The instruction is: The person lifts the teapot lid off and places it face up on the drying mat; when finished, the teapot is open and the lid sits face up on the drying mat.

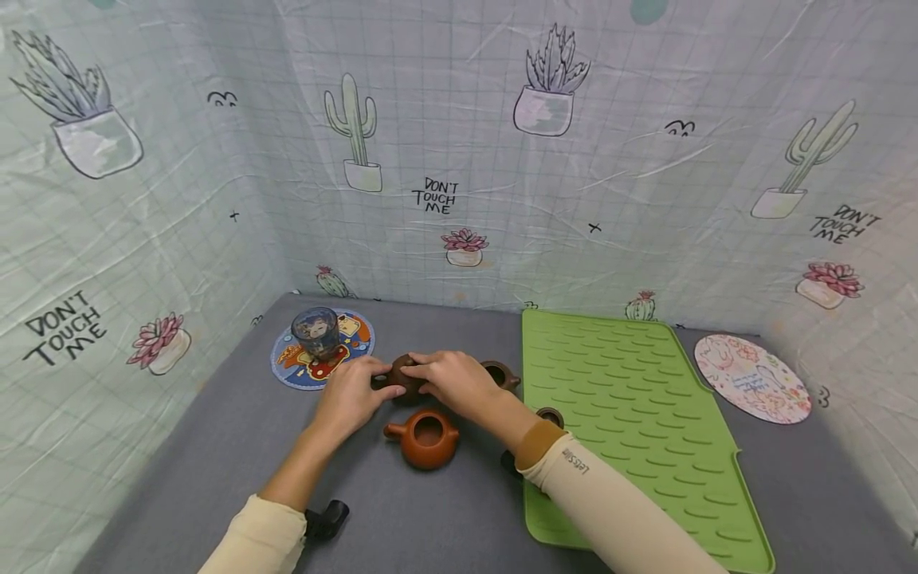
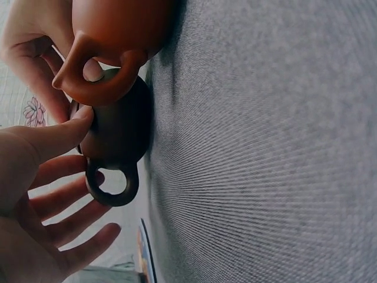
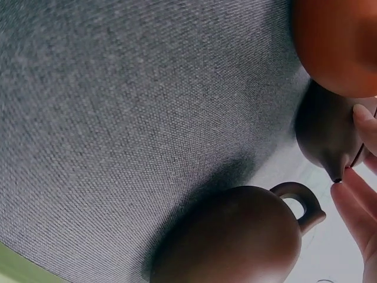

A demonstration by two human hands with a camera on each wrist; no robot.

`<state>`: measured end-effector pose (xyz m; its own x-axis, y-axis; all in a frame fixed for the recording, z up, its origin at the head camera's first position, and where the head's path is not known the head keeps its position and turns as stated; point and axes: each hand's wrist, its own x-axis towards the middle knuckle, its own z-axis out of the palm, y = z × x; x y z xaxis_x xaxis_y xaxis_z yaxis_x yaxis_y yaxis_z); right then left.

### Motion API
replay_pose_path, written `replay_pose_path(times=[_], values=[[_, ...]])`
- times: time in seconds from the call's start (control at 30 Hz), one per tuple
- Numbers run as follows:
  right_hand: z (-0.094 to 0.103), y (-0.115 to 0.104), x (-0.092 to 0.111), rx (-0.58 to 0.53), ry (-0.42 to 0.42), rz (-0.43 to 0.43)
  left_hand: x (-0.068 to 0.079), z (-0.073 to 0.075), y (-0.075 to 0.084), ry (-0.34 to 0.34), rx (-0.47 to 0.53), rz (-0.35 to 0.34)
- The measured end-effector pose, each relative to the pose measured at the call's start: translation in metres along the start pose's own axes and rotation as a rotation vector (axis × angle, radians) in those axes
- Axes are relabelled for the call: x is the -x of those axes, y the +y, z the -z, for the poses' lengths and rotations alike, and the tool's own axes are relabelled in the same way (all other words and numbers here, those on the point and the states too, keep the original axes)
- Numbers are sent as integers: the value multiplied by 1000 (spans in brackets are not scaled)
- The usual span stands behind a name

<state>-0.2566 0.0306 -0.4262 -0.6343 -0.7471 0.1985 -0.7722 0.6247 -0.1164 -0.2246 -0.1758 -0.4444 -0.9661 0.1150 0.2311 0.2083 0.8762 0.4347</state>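
1. Pinching the dark teapot (image 1: 407,388), lower centre: left hand (image 1: 353,394), fingers spread, and right hand (image 1: 455,383).
2. My feed shows "DON'T TOUCH ME" on the upper-centre backdrop (image 1: 488,175).
3. Lower-right sleeve (image 1: 610,501) lettering begins "Lets".

Passage lies over the near middle of the table (image 1: 423,522). An orange teapot (image 1: 426,454) blocks the near side of the dark teapot (image 1: 406,389); a brown teapot (image 3: 230,236) stands right, a glass (image 1: 315,335) left.

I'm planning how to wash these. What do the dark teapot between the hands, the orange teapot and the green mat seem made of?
Dark teapot: likely fired clay, smooth and nearly matte, with soft highlights.
Orange teapot: probably similar clay, with a low satin sheen on its rounded body; perhaps unglazed.
Green mat: silicone or soft plastic, perhaps; dull, with ridges that seem moulded in.
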Motion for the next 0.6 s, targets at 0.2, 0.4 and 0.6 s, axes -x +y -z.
replay_pose_path(times=[0.2,0.4,0.6], values=[[1,0,0,-20,-11,-15,0,-1,0,8,-6,-2],[2,3,0,-62,9,-9,0,-1,1,3,-8,4],[5,5,1,-105,57,-13,1,0,-1,8,12,-19]])
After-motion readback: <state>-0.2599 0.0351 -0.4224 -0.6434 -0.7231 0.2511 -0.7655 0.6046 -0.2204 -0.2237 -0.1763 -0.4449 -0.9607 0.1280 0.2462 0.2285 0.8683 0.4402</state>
